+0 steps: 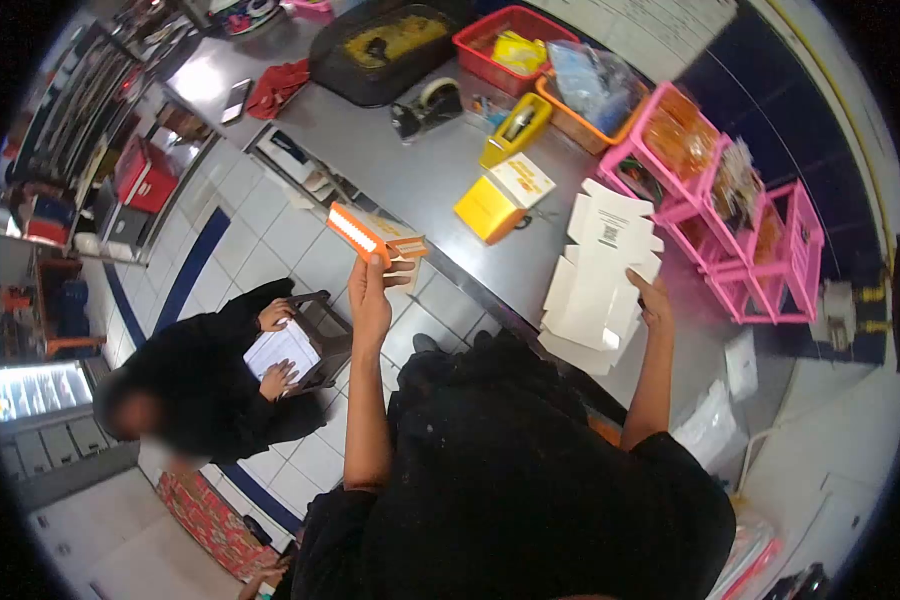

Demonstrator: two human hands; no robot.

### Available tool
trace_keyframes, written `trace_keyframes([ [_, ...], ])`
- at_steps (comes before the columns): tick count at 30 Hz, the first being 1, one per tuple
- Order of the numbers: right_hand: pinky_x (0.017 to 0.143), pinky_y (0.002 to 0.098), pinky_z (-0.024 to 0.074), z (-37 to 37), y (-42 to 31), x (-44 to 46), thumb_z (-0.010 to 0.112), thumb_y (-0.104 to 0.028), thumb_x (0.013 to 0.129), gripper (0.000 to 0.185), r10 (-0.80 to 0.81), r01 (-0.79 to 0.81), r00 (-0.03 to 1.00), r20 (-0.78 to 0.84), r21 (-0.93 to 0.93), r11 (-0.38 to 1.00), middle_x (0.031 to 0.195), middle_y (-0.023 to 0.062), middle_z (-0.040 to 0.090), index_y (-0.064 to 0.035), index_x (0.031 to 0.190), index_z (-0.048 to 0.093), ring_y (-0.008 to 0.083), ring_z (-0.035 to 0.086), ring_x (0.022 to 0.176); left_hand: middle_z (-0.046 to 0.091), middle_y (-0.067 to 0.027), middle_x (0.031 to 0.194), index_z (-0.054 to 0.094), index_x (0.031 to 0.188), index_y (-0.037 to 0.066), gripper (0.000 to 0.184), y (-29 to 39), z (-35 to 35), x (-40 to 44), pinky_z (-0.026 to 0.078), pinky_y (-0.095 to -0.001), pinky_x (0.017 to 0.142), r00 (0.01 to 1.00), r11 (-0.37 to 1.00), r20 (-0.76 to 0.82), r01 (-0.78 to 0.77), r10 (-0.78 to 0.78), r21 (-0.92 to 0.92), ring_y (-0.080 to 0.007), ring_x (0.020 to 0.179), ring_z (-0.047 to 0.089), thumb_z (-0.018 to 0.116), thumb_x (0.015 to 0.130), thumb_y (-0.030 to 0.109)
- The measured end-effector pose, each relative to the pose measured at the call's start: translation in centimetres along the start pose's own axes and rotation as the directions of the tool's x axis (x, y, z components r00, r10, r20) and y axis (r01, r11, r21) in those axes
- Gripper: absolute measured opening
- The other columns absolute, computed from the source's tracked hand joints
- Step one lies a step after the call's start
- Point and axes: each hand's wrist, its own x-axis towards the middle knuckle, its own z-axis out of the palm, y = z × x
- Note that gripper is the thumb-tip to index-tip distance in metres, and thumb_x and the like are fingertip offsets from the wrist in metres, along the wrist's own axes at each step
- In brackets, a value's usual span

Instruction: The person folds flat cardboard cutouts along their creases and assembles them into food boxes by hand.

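My left hand is raised beside the counter's front edge, with its fingers closed on an orange and white cardboard box, partly folded. On the right, my right hand grips the edge of a flat, unfolded white cardboard box blank printed with a small square code. More white card shows beneath that blank; how many pieces there are I cannot tell. Between my hands, a yellow box stands on the metal counter with its white printed lid raised.
Behind are a yellow tape dispenser, a black tape dispenser, a black tray, a red basket and an orange basket. Pink stacked racks border the right. At left, a seated person holds papers.
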Motion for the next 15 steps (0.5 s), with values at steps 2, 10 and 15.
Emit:
trace_keyframes([
  [2,0.096,0.0346,0.0475,-0.6,1.9,0.8,0.080,-0.019,0.081,0.059,-0.013,0.013,1.000,-0.006,-0.026,1.000,0.126,0.0142,0.063,0.0036,0.130,0.056,0.0242,0.061,0.113,0.070,-0.0103,0.099,0.064,0.116,-0.001,0.040,-0.2,0.6,-0.6,0.056,-0.0319,0.075,0.998,0.993,0.060,-0.013,0.006,0.115,-0.0199,0.089,0.070,0.050,0.105,0.034],
  [10,0.088,0.0394,0.0534,8.7,-5.4,-8.1,0.084,-0.017,0.074,0.059,-0.751,0.589,0.661,-0.019,-0.606,0.534,0.120,0.0185,0.064,0.0019,0.124,0.059,0.0292,0.063,0.109,0.067,-0.0067,0.091,0.068,0.107,-0.005,0.025,1.1,8.3,-4.3,0.053,-0.0280,0.074,0.994,0.988,0.100,-0.055,0.041,0.145,-0.0122,0.078,0.064,0.057,0.102,0.017],
  [15,0.082,0.0360,0.0552,17.4,-10.9,-17.2,0.079,-0.003,0.075,0.046,-0.864,0.939,0.331,0.378,-0.219,0.264,0.115,0.0162,0.066,0.0002,0.118,0.064,0.0282,0.066,0.100,0.068,-0.0065,0.092,0.068,0.105,-0.006,0.027,2.7,13.0,-6.5,0.051,-0.0287,0.080,0.993,1.000,0.120,-0.012,0.013,-0.011,-0.0124,0.085,0.063,0.054,0.103,0.017],
])
